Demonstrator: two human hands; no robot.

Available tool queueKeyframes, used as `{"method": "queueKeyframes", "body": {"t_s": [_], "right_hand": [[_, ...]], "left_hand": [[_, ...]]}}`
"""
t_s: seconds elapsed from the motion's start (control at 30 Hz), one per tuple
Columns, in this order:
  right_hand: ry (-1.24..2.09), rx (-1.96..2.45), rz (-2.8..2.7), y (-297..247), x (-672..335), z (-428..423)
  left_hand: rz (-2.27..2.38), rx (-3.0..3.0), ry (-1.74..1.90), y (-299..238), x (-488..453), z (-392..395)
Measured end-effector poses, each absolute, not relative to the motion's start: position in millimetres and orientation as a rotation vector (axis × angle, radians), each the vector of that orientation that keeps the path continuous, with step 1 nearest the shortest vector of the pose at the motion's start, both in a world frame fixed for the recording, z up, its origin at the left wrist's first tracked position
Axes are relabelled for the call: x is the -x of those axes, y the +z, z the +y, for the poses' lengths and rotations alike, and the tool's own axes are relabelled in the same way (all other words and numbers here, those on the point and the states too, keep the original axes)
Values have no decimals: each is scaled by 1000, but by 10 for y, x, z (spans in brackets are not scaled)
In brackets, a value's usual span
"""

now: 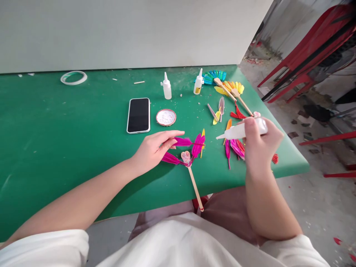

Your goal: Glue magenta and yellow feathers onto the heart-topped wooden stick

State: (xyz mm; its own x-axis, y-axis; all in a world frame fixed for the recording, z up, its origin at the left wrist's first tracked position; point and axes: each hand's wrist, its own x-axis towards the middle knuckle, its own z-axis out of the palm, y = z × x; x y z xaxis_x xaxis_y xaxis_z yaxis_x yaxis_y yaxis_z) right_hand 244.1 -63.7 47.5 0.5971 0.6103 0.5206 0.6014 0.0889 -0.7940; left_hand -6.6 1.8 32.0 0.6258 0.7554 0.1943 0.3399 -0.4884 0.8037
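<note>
Between the thumb and fingers of my left hand (154, 150) is a magenta feather (183, 142), its quill pointing right. Below it lies a wooden stick (196, 189) with a heart-shaped piece (185, 156) at its top. More magenta feathers (198, 145) fan out from that piece on both sides, and the stick's lower end reaches past the table edge. My right hand (260, 142) is wrapped round a white glue bottle (236, 131), held above the table with its nozzle pointing left toward the feathers. A yellow feather (203, 135) lies behind the magenta ones.
Two small glue bottles (167, 87) stand at the back. A phone (138, 115), a round lid (166, 117) and a tape roll (73, 78) lie on the green table (69, 148). Loose feathers (228, 152) and feather fans (229, 89) are at right. Red chairs (306, 55) stand beyond.
</note>
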Motion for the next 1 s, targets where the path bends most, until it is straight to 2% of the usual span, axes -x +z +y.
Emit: {"method": "queueKeyframes", "body": {"t_s": [0.23,0.37,0.53,0.7,0.83,1.0], "right_hand": [[696,1248,-773,414,-2585,-632],[908,1213,-772,289,-2524,-656],[973,1209,-806,115,-2323,-744],[976,1239,-874,-58,-2095,-879],[928,1280,-1144,-134,-1970,-1004],[698,1356,-1604,-133,-1906,-1074]], "left_hand": [[743,-2409,659,254,172,150],[651,-2610,707,137,279,224],[504,-2892,730,41,394,265],[515,-2931,691,14,428,250],[540,-2902,674,-16,408,239],[525,-2823,642,-7,369,237]]}}
